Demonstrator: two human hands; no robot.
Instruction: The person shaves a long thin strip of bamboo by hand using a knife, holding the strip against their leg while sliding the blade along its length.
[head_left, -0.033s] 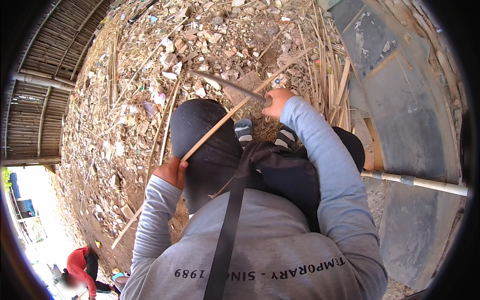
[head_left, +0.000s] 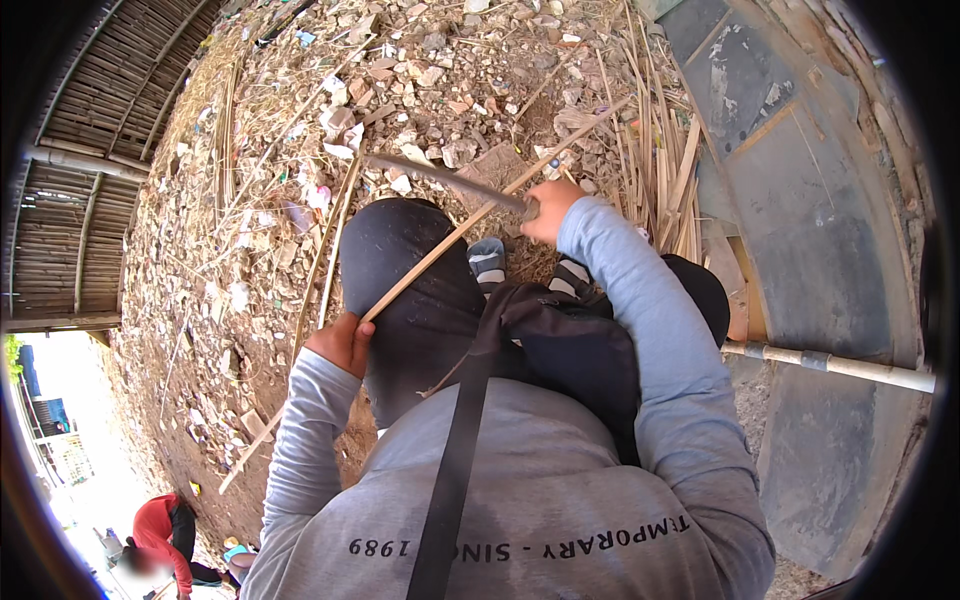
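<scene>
My left hand (head_left: 343, 345) is closed around a long, pale bamboo strip (head_left: 425, 264). The strip runs up and to the right across my dark-clad left knee (head_left: 385, 240); its tail shows beyond my left forearm. In my right hand (head_left: 552, 208) is the handle of a long-bladed knife (head_left: 440, 176), mostly hidden by the fingers. The dull grey blade points left and crosses the strip close to my right hand. Whether its edge touches the strip I cannot tell. A dark bag (head_left: 580, 350) lies against my lap, above my sandalled feet (head_left: 488, 262).
Stones and litter cover the ground (head_left: 270, 250). A pile of split bamboo (head_left: 660, 170) lies at the right, beside grey panels (head_left: 810, 220) and a pale pole (head_left: 850, 367). A bamboo-slat wall (head_left: 75, 230) stands left. Another person in red (head_left: 155, 522) bends down at lower left.
The knife and my right hand have shifted slightly left and toward me along the strip. My left hand keeps its hold, and the strip has hardly moved.
</scene>
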